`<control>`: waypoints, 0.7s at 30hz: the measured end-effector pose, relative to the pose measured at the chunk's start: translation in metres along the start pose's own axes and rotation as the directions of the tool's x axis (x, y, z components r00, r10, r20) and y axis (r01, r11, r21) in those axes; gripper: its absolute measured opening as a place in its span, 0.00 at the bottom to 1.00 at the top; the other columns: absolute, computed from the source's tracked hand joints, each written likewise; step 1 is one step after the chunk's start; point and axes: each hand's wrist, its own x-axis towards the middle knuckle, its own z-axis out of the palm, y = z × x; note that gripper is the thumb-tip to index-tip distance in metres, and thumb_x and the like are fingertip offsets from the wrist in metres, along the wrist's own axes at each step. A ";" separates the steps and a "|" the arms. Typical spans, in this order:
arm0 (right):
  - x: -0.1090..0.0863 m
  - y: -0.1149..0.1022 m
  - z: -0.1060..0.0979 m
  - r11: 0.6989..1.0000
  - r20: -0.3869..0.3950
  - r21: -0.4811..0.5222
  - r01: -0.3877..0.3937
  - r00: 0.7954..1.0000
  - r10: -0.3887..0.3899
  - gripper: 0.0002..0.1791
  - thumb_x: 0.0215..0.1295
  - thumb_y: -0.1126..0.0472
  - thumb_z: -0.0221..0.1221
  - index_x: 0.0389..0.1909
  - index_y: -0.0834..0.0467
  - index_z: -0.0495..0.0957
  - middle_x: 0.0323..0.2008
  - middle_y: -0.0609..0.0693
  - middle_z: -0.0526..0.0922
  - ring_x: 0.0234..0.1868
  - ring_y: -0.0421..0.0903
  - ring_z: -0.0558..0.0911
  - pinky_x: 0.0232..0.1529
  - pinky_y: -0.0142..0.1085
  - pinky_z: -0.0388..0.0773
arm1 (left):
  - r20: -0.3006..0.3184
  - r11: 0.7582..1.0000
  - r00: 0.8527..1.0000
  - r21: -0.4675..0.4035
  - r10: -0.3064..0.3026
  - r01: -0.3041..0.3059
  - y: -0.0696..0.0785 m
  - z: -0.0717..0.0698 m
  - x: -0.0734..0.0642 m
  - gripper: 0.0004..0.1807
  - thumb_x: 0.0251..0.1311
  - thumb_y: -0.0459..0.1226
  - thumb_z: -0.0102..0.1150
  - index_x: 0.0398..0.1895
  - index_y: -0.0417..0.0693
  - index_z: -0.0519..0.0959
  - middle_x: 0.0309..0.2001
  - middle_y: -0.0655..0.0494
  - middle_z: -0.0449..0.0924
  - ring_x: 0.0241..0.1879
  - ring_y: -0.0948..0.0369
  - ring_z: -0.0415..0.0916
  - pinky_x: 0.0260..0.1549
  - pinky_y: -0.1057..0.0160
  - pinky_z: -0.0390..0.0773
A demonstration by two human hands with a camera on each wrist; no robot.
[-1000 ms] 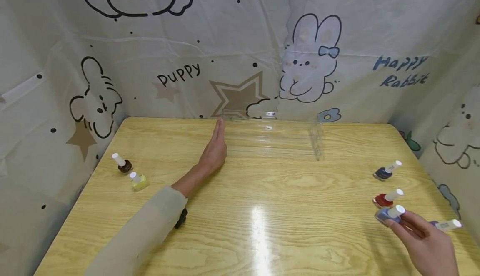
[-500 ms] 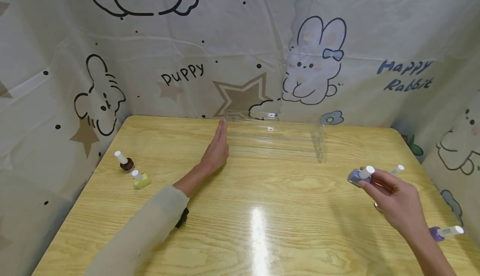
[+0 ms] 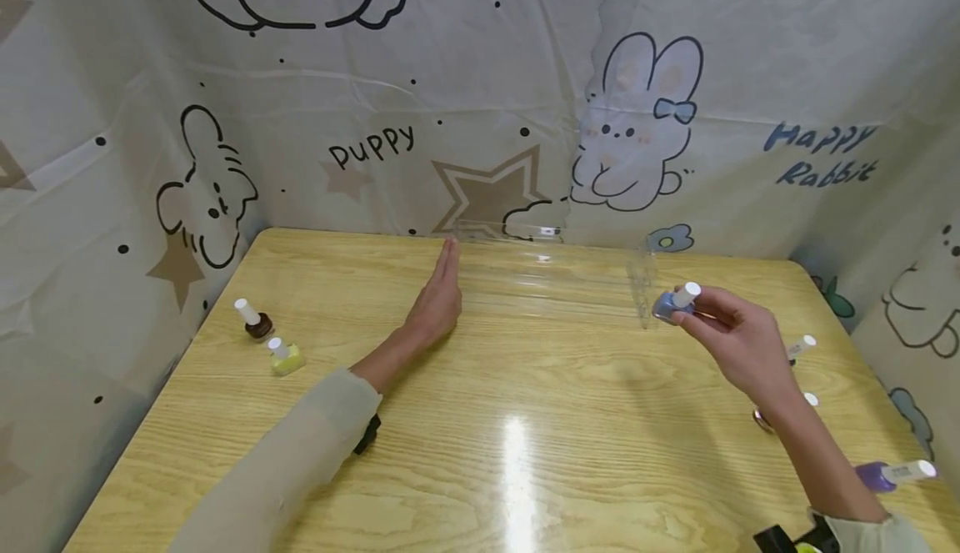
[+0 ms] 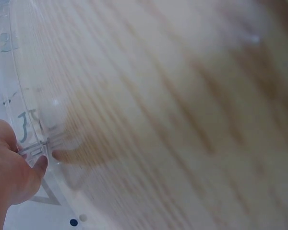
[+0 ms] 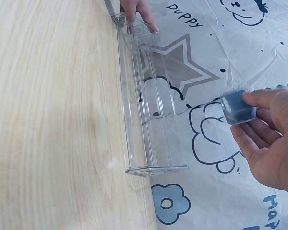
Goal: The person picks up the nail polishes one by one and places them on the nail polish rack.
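Note:
My right hand holds a bottle of blue nail polish with a white cap, thumb and fingertips around it. It is raised just beyond the right end of a clear tiered acrylic rack at the back of the table. In the right wrist view the blue bottle appears apart from the rack. My left hand rests against the rack's left end, its fingers straight in the head view. The left wrist view shows the left hand's fingertips at the rack's corner.
Brown nail polish and yellow nail polish stand on the wooden table at left. A purple bottle lies tilted at right. Two more bottles there are partly behind my right arm. A printed cloth hangs behind the table.
My right hand has lifted the blue nail polish from among the bottles at right and carried it left and away from me, close to the rack. The left hand stays at the rack's end.

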 end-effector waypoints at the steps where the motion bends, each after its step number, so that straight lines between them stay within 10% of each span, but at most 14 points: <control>1: 0.005 0.000 0.001 1.000 0.012 0.002 0.002 1.000 -0.002 0.20 0.68 0.64 0.64 0.58 0.68 0.78 0.50 0.64 0.82 0.43 0.22 0.77 0.43 0.19 0.74 | -0.003 1.000 1.000 0.005 0.002 -0.002 0.000 0.000 0.000 0.38 0.73 0.24 0.35 0.80 0.41 0.32 0.80 0.43 0.31 0.63 0.48 0.65 0.23 0.64 0.72; 21: 0.086 -0.018 0.043 0.992 0.191 0.087 0.086 0.976 -0.101 0.19 0.68 0.64 0.64 0.57 0.68 0.79 0.48 0.64 0.83 0.43 0.39 0.83 0.42 0.23 0.78 | -0.013 1.000 1.000 -0.020 0.006 -0.007 -0.003 0.001 0.002 0.39 0.72 0.23 0.37 0.80 0.40 0.33 0.80 0.44 0.31 0.72 0.50 0.55 0.31 0.61 0.75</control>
